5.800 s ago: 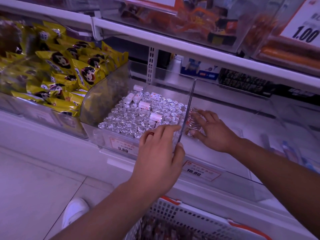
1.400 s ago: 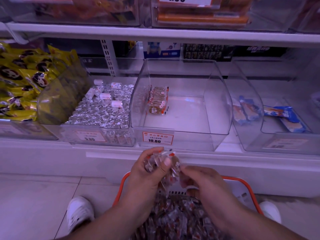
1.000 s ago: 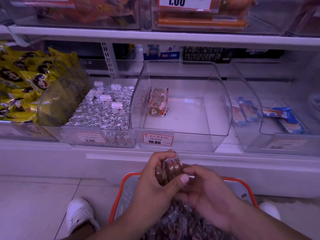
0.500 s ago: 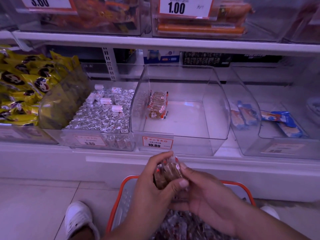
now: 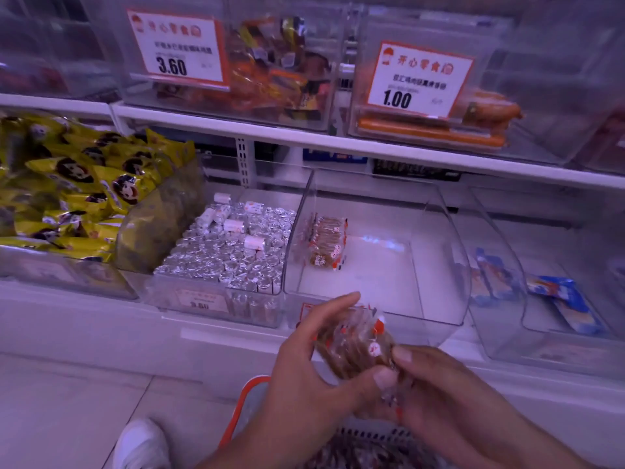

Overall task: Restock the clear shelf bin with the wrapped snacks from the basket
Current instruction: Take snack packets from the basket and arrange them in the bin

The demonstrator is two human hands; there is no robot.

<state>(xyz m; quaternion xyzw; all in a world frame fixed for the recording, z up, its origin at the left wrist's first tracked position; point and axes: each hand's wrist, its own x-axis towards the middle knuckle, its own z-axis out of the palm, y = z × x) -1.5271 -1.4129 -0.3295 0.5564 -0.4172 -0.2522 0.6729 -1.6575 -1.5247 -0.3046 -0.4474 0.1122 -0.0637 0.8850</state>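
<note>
— Listing item one: wrapped snacks in hand [image 5: 355, 346], a stacked bundle of brown pieces in clear wrappers with red-and-white ends, held in front of the shelf edge, above the basket [image 5: 243, 401]. Who has hold of it?

— Both. Left hand [image 5: 304, 377]: fingers curled over the bundle's top and left side, thumb pressed along its lower edge. Right hand [image 5: 436, 387]: thumb and fingers pinching the bundle's right end from below.

— Item two, the destination?

— Clear shelf bin [image 5: 439, 265], centre of the lower shelf, just beyond the hands. One short row of the same snacks [image 5: 324, 242] stands against its left wall; the rest of its white floor is bare. A price tag on its front is mostly hidden behind the left hand.

— Item three, the source?

— Basket, orange rim, low at the frame's bottom, largely covered by the arms. More dark wrapped pieces [image 5: 365, 455] show in it, blurred.

— Neighbours?

— Left of the bin: a bin of silver foil-wrapped pieces [image 5: 223, 255] with a few white rolls on top. Further left: yellow packets [image 5: 84, 187] bearing a cartoon face. Right: a clear bin with blue-wrapped bars [image 5: 561, 302].

— Upper shelf?

— Two clear bins, tags reading 3.60 [image 5: 176, 49] and 1.00 [image 5: 419, 79]; orange sausages [image 5: 429, 130] lie in the second.

— Floor?

— One white shoe [image 5: 142, 445], left of the basket.
</note>
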